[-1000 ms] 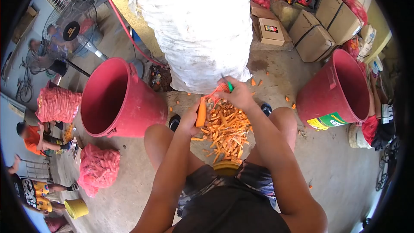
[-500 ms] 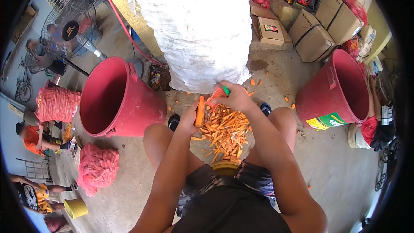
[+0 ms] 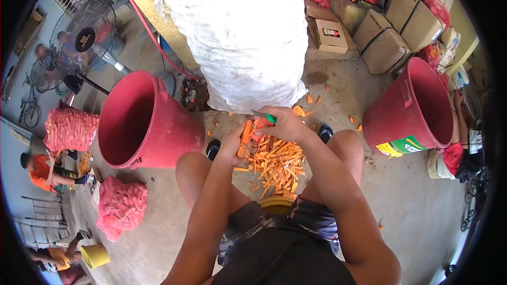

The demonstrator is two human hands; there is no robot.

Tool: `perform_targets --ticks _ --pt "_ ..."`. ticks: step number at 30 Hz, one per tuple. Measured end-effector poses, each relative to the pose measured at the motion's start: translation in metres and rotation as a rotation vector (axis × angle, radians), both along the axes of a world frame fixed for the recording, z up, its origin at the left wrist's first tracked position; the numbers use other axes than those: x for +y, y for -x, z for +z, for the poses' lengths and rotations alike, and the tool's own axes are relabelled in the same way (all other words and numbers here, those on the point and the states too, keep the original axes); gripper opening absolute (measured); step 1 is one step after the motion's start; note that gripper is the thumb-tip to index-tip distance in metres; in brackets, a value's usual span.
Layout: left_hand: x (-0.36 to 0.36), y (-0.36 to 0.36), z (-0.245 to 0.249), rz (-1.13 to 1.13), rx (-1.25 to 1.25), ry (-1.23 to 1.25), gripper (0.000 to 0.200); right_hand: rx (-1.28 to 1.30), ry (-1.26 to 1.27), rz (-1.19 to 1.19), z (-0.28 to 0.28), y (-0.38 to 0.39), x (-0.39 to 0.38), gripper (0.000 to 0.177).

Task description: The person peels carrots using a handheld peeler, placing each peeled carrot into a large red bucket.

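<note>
My right hand [image 3: 288,123] gripping green-handled metal knife [image 3: 271,118], blade pointing ten o'clock; slipping risks nicking left hand [image 3: 230,144], pinching long orange carrot [image 3: 246,130].

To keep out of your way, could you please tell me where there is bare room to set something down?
Bare floor shows between the pink bag and left knee; a wider patch borders the right knee and right bin. Crowded: between the knees, where the left hand and right hand are at orange strips.
</note>
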State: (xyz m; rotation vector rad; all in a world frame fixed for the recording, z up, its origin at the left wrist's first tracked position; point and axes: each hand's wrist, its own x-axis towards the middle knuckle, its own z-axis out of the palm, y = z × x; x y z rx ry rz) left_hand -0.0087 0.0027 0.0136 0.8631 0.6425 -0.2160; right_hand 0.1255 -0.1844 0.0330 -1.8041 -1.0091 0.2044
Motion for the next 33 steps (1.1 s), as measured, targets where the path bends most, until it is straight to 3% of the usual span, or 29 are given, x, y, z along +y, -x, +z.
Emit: perform_targets --ticks 2,3,8,10,11,14,16,18,20,22,24,26,32,33 --pt "0.0 0.001 -0.001 -0.048 0.033 -0.006 0.045 0.092 0.126 0.001 0.006 -0.003 -0.006 0.055" --pt "0.002 0.003 -0.007 -0.083 0.018 0.013 0.044 0.133 0.167 -0.131 0.012 -0.008 -0.008 0.053" --pt "-0.002 0.007 0.012 -0.141 -0.085 0.061 0.042 0.338 0.123 -0.263 0.008 -0.033 -0.014 0.053" --pt "-0.005 0.002 0.008 0.068 0.049 -0.039 0.043 0.23 0.136 -0.122 0.011 -0.009 -0.008 0.053" --pt "-0.004 0.0 0.005 0.069 0.049 -0.037 0.043 0.113 0.138 -0.034 0.005 -0.002 -0.004 0.053" --pt "-0.002 0.002 -0.002 -0.02 0.024 0.018 0.042 0.135 0.053 0.08 0.004 0.003 -0.004 0.054" --pt "-0.004 0.005 -0.002 -0.102 0.008 0.057 0.043 0.067 0.044 -0.022 0.0 -0.017 -0.009 0.051" --pt "-0.001 0.008 0.005 -0.127 -0.008 0.057 0.043 0.163 0.115 -0.306 -0.001 -0.037 -0.016 0.049" --pt "0.002 0.008 0.011 -0.144 -0.025 0.057 0.043 0.148 0.101 -0.345 -0.008 -0.045 -0.015 0.047" --pt "0.002 0.007 0.009 0.059 -0.102 0.1 0.044 0.261 0.284 -0.278 0.012 -0.029 -0.017 0.046" --pt "0.003 0.002 0.007 0.103 -0.096 0.133 0.044 0.255 0.381 -0.255 0.014 -0.011 -0.008 0.046" --pt "0.005 0.003 0.003 0.141 -0.084 0.162 0.044 0.107 0.593 -0.12 -0.005 0.002 0.0 0.048" --pt "0.021 -0.001 -0.014 0.118 -0.12 0.121 0.04 0.09 0.606 -0.181 -0.022 0.01 0.006 0.046" --pt "0.02 -0.005 -0.015 0.24 -0.109 0.13 0.039 0.086 0.608 -0.174 -0.016 0.01 0.007 0.046"
